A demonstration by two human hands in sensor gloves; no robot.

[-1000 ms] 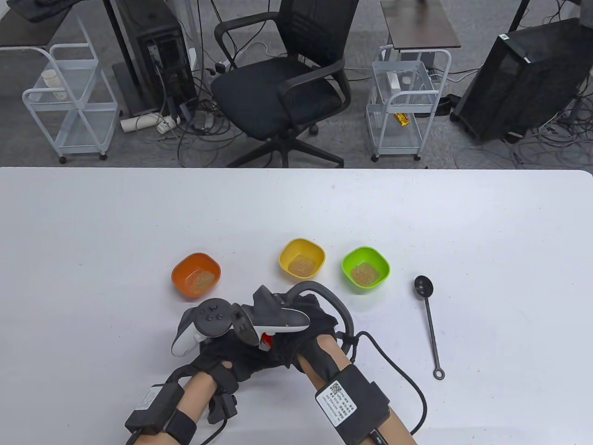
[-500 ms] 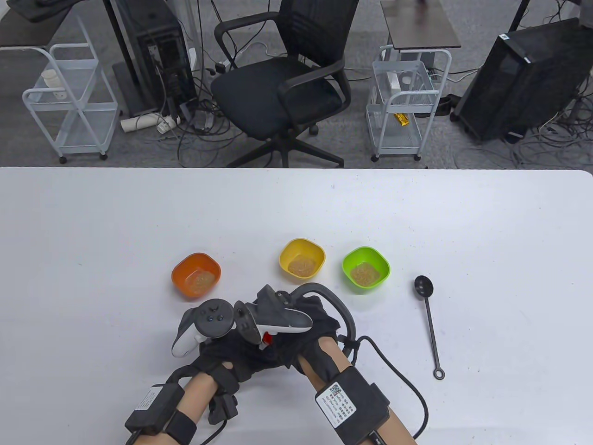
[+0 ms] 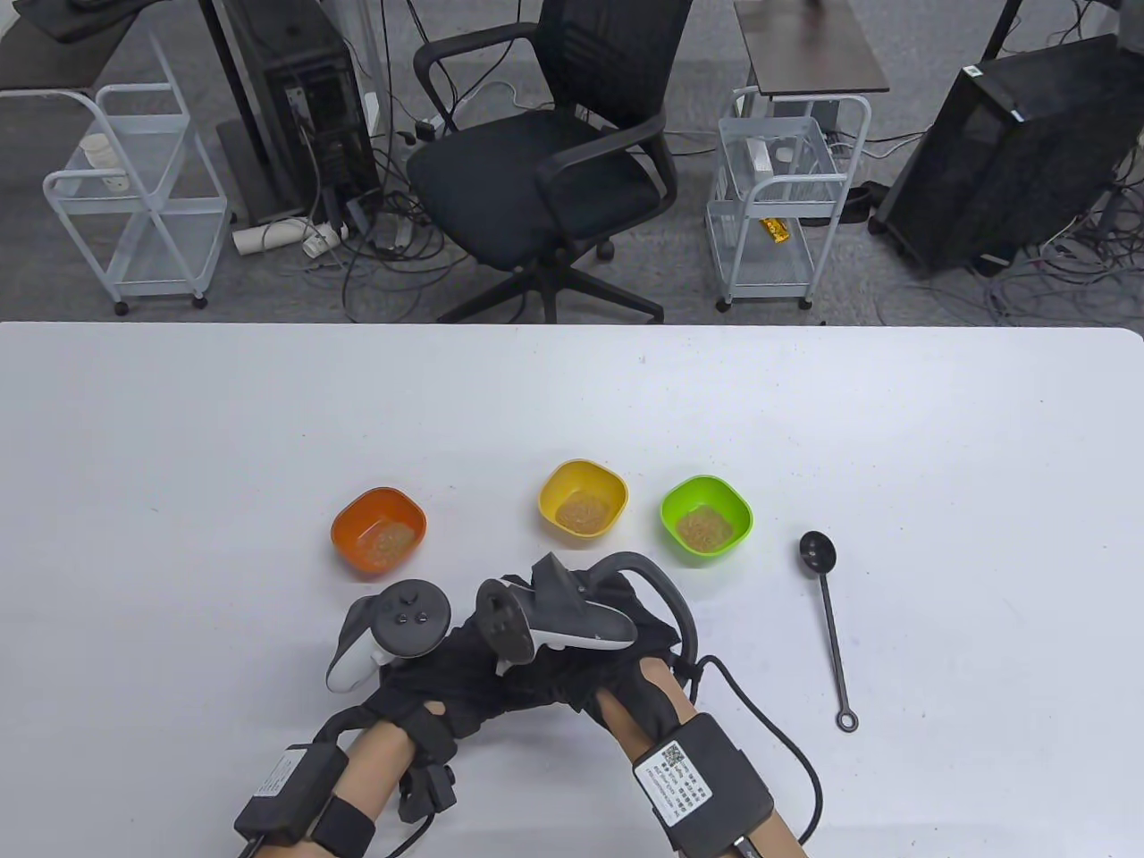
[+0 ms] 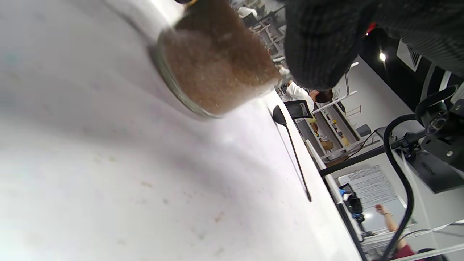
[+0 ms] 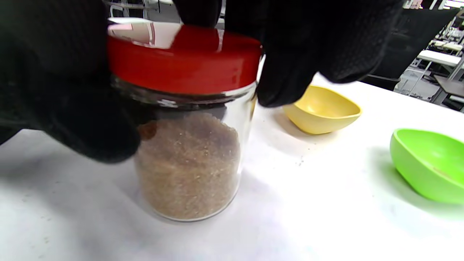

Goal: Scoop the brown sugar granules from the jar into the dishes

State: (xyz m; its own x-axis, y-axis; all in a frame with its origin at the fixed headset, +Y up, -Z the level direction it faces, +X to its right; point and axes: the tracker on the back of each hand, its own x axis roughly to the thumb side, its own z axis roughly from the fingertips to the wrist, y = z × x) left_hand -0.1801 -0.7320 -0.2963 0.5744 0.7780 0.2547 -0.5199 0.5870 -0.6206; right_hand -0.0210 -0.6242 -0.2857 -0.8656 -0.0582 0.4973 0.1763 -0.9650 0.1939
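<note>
Both gloved hands close round the glass jar of brown sugar [image 5: 188, 163] at the table's near edge: left hand [image 3: 420, 679] gripping the body, right hand [image 3: 590, 661] its red lid [image 5: 181, 61]; orange [image 3: 378, 529], yellow [image 3: 583, 498] and green dishes [image 3: 706, 519] already hold granules, the long black spoon [image 3: 829, 617] lies aside, the work seemingly near done

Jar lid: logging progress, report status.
Right hand grips red lid, on the jar. Left hand holds jar. Spoon lies untouched. Nothing in the way.

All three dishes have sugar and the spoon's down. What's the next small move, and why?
Probably finish twisting the red lid tight. The right hand grips it on the jar, and the left hand seems to steady the glass; the spoon lies aside.
</note>
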